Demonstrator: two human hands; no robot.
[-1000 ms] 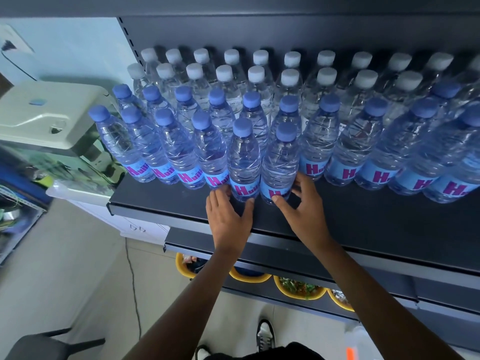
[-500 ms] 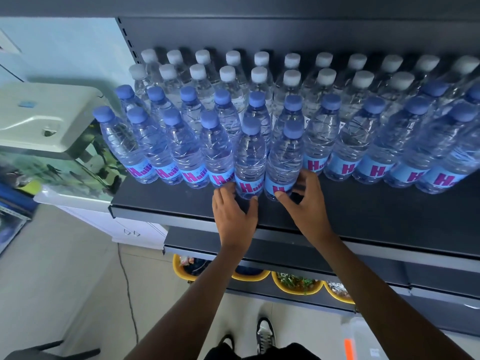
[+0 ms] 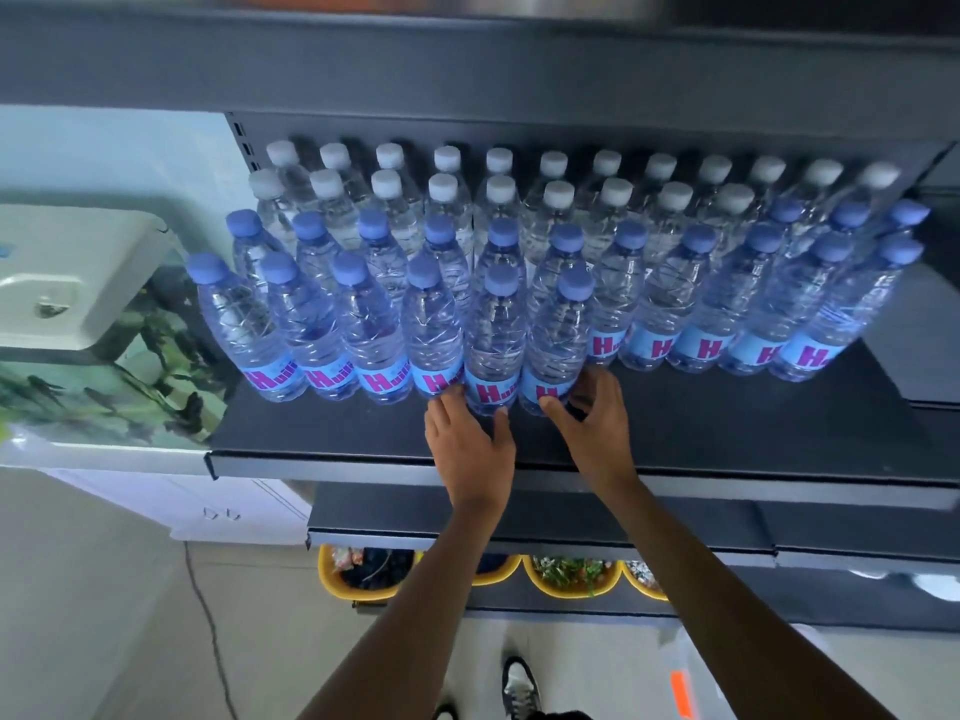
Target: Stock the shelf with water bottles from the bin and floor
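Note:
A dark shelf (image 3: 727,428) carries several rows of clear water bottles, white-capped at the back and blue-capped in front. Two blue-capped bottles stand slightly forward of the front row. My left hand (image 3: 467,444) wraps the base of the left one (image 3: 493,340), thumb on its right side and fingers on its left. My right hand (image 3: 592,418) cups the base of the right one (image 3: 558,345), thumb in front and fingers behind. Both bottles stand upright on the shelf.
An upper shelf (image 3: 467,59) hangs close above the caps. Left of the shelf stands a fish tank (image 3: 104,387) with a white lid. Lower shelves hold yellow bowls (image 3: 571,584). A translucent bin (image 3: 685,683) sits on the floor at the lower right, beside my shoes (image 3: 519,683).
Both hands have stayed on the bases of the two front bottles, which sit a little closer to the front row. My view has pulled back and tilted up.

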